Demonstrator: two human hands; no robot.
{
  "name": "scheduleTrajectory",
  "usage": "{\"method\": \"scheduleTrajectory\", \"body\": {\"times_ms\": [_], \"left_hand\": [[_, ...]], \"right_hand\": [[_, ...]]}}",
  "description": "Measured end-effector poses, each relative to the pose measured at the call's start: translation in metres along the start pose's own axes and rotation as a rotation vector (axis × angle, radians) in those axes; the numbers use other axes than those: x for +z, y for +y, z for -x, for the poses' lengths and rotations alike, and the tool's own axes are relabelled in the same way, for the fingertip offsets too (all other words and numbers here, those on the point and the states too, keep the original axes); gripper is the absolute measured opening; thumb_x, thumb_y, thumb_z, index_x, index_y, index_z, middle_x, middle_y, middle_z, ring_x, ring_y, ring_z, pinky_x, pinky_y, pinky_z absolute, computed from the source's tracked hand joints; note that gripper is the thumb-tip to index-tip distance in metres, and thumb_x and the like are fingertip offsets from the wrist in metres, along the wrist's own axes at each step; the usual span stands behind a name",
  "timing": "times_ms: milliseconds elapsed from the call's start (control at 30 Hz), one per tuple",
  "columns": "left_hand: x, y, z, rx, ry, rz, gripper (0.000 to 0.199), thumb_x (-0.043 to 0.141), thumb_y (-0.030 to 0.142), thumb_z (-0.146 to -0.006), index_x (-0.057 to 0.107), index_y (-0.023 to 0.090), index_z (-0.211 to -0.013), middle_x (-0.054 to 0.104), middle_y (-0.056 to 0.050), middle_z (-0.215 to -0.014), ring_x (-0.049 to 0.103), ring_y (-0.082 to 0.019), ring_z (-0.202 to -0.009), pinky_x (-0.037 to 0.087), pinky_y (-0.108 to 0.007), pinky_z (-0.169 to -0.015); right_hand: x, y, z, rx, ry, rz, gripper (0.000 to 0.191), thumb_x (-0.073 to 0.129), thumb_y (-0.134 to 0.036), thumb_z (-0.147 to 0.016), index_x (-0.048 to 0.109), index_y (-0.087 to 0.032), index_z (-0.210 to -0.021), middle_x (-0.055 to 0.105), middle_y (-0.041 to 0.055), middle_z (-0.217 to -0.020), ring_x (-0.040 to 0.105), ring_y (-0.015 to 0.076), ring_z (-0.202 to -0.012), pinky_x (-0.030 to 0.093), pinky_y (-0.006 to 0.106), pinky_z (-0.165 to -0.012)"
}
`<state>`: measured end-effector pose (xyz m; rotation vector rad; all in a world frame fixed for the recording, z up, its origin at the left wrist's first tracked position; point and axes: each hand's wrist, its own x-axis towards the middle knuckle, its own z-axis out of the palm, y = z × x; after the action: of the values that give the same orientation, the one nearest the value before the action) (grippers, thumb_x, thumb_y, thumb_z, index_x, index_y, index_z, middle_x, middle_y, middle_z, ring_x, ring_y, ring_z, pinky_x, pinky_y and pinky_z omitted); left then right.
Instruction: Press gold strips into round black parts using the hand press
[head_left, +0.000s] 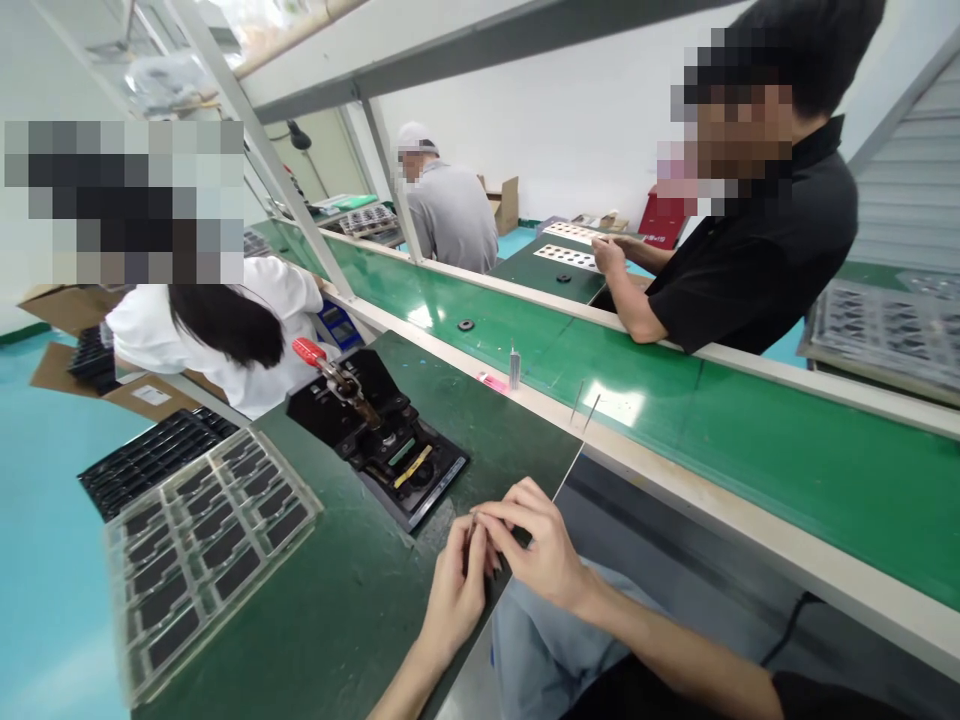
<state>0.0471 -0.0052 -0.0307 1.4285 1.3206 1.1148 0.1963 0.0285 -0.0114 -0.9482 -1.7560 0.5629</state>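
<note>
My left hand and my right hand meet above the near edge of the green work table. The fingertips of both are pinched together. Something small and dark may sit between them, but the fingers hide it and I cannot make out its kind. Just beyond my hands stands a black fixture fitted with a toggle clamp that has a red handle. A yellow strip lies across the fixture's front part.
At the left sits a clear plastic tray of dark flat parts, with black trays behind it. A green conveyor belt carries a small black ring. Thin metal pins stand at its edge. Several co-workers sit around, one handling a dotted sheet.
</note>
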Motion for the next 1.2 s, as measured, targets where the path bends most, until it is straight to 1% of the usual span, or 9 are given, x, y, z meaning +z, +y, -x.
{"method": "scheduleTrajectory", "body": {"times_ms": [133, 300, 467, 533, 667, 800, 967, 1067, 1200], "left_hand": [[0.001, 0.003, 0.003, 0.066, -0.004, -0.080, 0.049, 0.040, 0.062, -0.106, 0.061, 0.021, -0.092, 0.061, 0.000, -0.074, 0.056, -0.014, -0.062, 0.051, -0.026, -0.062], [-0.001, 0.009, 0.002, 0.128, 0.007, -0.090, 0.046, 0.039, 0.059, -0.107, 0.064, 0.021, -0.101, 0.067, -0.006, -0.090, 0.065, -0.019, -0.080, 0.057, -0.030, -0.077], [-0.001, 0.008, 0.004, 0.006, -0.111, -0.063, 0.047, 0.033, 0.059, -0.109, 0.056, 0.022, -0.090, 0.059, 0.001, -0.072, 0.057, -0.015, -0.062, 0.049, -0.027, -0.063], [-0.001, 0.008, 0.005, 0.013, -0.138, -0.080, 0.047, 0.033, 0.057, -0.109, 0.053, 0.023, -0.084, 0.052, 0.003, -0.065, 0.050, -0.014, -0.056, 0.043, -0.026, -0.059], [0.001, 0.008, 0.005, 0.081, -0.134, -0.122, 0.045, 0.036, 0.051, -0.110, 0.050, 0.023, -0.078, 0.046, 0.005, -0.064, 0.041, -0.012, -0.055, 0.039, -0.025, -0.058], [0.000, 0.010, 0.003, 0.118, -0.141, -0.134, 0.042, 0.040, 0.046, -0.109, 0.051, 0.022, -0.077, 0.049, 0.004, -0.066, 0.044, -0.012, -0.057, 0.040, -0.023, -0.059], [-0.003, 0.010, 0.003, 0.117, -0.169, -0.180, 0.037, 0.044, 0.046, -0.107, 0.063, 0.020, -0.091, 0.063, -0.001, -0.076, 0.061, -0.014, -0.068, 0.047, -0.023, -0.067], [-0.004, 0.011, 0.002, 0.087, -0.191, -0.193, 0.040, 0.044, 0.050, -0.107, 0.068, 0.019, -0.098, 0.060, 0.001, -0.067, 0.057, -0.014, -0.060, 0.046, -0.023, -0.063], [-0.004, 0.015, 0.002, 0.065, -0.214, -0.170, 0.043, 0.044, 0.051, -0.106, 0.070, 0.018, -0.097, 0.057, 0.003, -0.059, 0.054, -0.013, -0.054, 0.044, -0.022, -0.060]], "right_hand": [[0.004, -0.002, 0.001, 0.067, -0.029, -0.110, 0.020, 0.061, -0.025, -0.103, 0.077, -0.020, -0.093, 0.068, 0.0025, -0.074, 0.058, 0.0155, -0.075, 0.049, 0.029, -0.071], [0.003, -0.005, 0.002, 0.163, -0.056, -0.210, 0.019, 0.061, -0.028, -0.101, 0.074, -0.020, -0.089, 0.069, 0.0023, -0.072, 0.060, 0.0141, -0.071, 0.046, 0.026, -0.064], [0.001, -0.002, 0.007, 0.308, -0.130, -0.281, 0.020, 0.061, -0.034, -0.101, 0.073, -0.019, -0.094, 0.066, 0.0003, -0.066, 0.057, 0.0128, -0.063, 0.045, 0.025, -0.061], [-0.001, -0.001, 0.008, 0.346, -0.132, -0.293, 0.023, 0.061, -0.036, -0.101, 0.072, -0.019, -0.093, 0.066, 0.0006, -0.068, 0.056, 0.0123, -0.063, 0.044, 0.025, -0.060], [-0.008, 0.000, 0.008, 0.312, -0.134, -0.261, 0.023, 0.062, -0.036, -0.099, 0.073, -0.018, -0.090, 0.064, 0.0010, -0.071, 0.054, 0.0119, -0.065, 0.043, 0.025, -0.060], [-0.016, 0.001, 0.006, 0.341, -0.160, -0.299, 0.022, 0.065, -0.035, -0.097, 0.075, -0.018, -0.087, 0.066, 0.0016, -0.072, 0.055, 0.0113, -0.064, 0.042, 0.024, -0.059], [-0.026, 0.001, 0.003, 0.469, -0.114, -0.385, 0.029, 0.067, -0.041, -0.097, 0.074, -0.016, -0.082, 0.071, 0.0027, -0.070, 0.058, 0.0112, -0.062, 0.044, 0.023, -0.058], [-0.030, 0.001, 0.003, 0.472, -0.118, -0.364, 0.030, 0.067, -0.042, -0.096, 0.074, -0.016, -0.081, 0.072, 0.0025, -0.068, 0.057, 0.0110, -0.060, 0.043, 0.023, -0.057], [-0.031, 0.000, 0.002, 0.494, -0.172, -0.366, 0.031, 0.066, -0.043, -0.097, 0.073, -0.017, -0.082, 0.074, 0.0029, -0.070, 0.060, 0.0117, -0.061, 0.045, 0.024, -0.058]]}}
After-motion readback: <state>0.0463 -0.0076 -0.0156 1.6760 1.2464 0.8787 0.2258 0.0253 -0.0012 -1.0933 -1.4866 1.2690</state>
